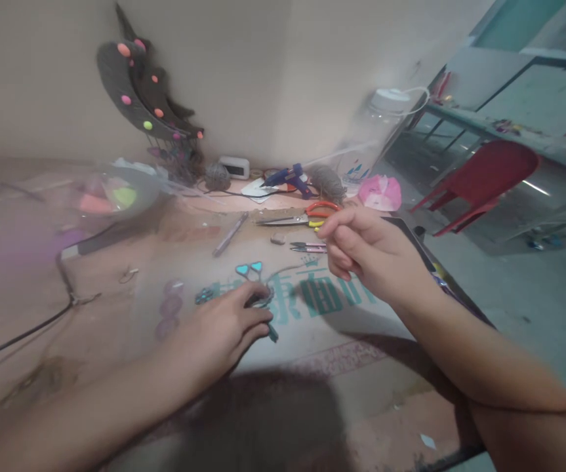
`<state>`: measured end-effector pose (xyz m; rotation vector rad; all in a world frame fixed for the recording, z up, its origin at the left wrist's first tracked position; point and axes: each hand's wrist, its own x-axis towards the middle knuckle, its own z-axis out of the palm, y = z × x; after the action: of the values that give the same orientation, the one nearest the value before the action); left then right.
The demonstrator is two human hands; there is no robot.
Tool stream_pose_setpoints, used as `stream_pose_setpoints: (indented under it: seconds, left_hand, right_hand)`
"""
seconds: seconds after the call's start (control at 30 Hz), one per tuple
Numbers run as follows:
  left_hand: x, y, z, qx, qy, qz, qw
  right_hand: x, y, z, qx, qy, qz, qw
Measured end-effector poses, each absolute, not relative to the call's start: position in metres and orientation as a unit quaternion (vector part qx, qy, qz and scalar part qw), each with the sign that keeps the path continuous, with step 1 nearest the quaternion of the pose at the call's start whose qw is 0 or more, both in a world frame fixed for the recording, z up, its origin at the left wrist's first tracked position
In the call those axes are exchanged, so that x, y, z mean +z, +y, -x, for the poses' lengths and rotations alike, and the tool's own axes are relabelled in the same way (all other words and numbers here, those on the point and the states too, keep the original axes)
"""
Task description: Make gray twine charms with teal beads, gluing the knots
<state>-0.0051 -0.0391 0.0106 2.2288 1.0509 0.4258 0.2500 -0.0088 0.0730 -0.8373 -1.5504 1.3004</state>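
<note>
Heart piece (250, 268) w/ blue hearts sits abt mid-frame, L hand (231, 321) half-curled w/ thumb & fingers closed on it, grey yarn (290, 267) trailing right. R hand (368, 252) is up, right of ctr, fingertips pinched tight; can't tell if it's got the yarn end. Snips (307, 248), scissors (283, 222) & pen (230, 235) lie just above ctr, glue gun (283, 177) behind, red chair (489, 177) upper right.

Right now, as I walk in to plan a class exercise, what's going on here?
The person's left hand partly covers a small craft piece with blue hearts. A thin gray strand runs from there toward the raised right hand, whose fingers are curled; whether they hold it is unclear. Orange-and-yellow-handled scissors and a blue glue gun lie beyond.
</note>
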Motion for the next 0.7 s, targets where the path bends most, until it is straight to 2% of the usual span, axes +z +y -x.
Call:
stream_pose_setpoints:
  seconds: [0.17,0.23,0.3,0.4,0.43,0.53,0.7]
  left_hand:
    - [0.025,-0.041,0.005,0.284,0.442,-0.803,0.283]
    - [0.034,-0.041,-0.001,0.322,0.431,-0.786,0.303]
    - [0.040,-0.040,-0.013,0.342,0.406,-0.752,0.391]
    - [0.045,-0.036,-0.034,0.284,0.319,-0.650,0.629]
    - [0.045,-0.034,-0.040,0.279,0.296,-0.618,0.673]
    - [0.045,-0.031,-0.047,0.312,0.300,-0.539,0.723]
    - [0.048,-0.037,-0.037,0.338,0.381,-0.483,0.712]
  right_hand:
    - [0.082,-0.012,-0.235,0.557,-0.619,0.286,0.474]
    - [0.086,-0.015,-0.227,0.563,-0.620,0.263,0.480]
    - [0.089,-0.019,-0.219,0.559,-0.620,0.253,0.488]
    - [0.092,-0.023,-0.209,0.540,-0.622,0.265,0.501]
    - [0.093,-0.024,-0.207,0.536,-0.623,0.272,0.501]
    - [0.092,-0.025,-0.207,0.521,-0.628,0.284,0.503]
    - [0.084,-0.023,-0.222,0.482,-0.649,0.280,0.519]
